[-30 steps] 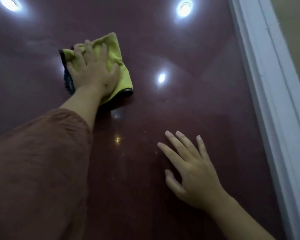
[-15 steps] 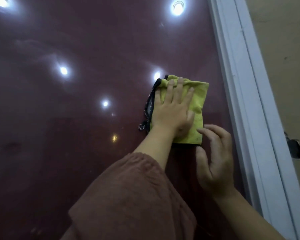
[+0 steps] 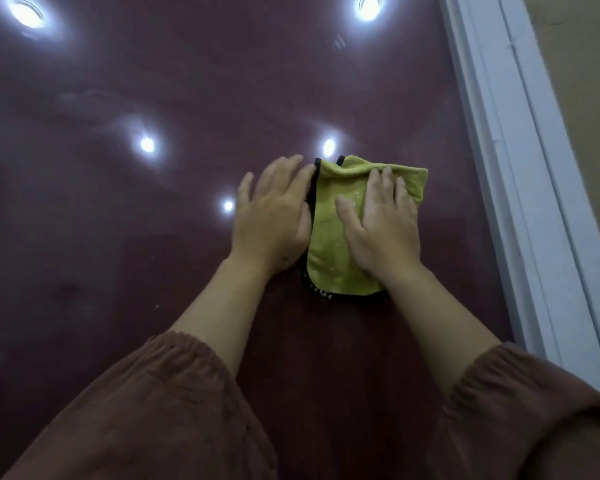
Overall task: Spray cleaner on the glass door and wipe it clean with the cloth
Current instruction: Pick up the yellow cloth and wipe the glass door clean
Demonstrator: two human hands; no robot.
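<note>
The right hand point(image 3: 378, 230) lies flat on the yellow-green microfiber cloth point(image 3: 329, 244), fingers straight and a little spread, pinning it to the glass door point(image 3: 187, 81). The left hand point(image 3: 271, 216) rests just beside it with fingers straight too, its thumb side touching the cloth's black-trimmed left edge; it grips nothing.

The cloth sits folded against the dark glass, near the white door frame point(image 3: 520, 168) on the right. It looks soft, light and limp, so I would guess it bunches or slides unless a flat palm bears on it; pressing through the middle of the fold seems the better hold, more than pinching an edge. A few wet specks show on its face, so it may be damp and glide easily.

The glass is hard, slick and reflects 5 ceiling lights point(image 3: 147, 144); firm, even pressure suits it, not a jab.
</note>
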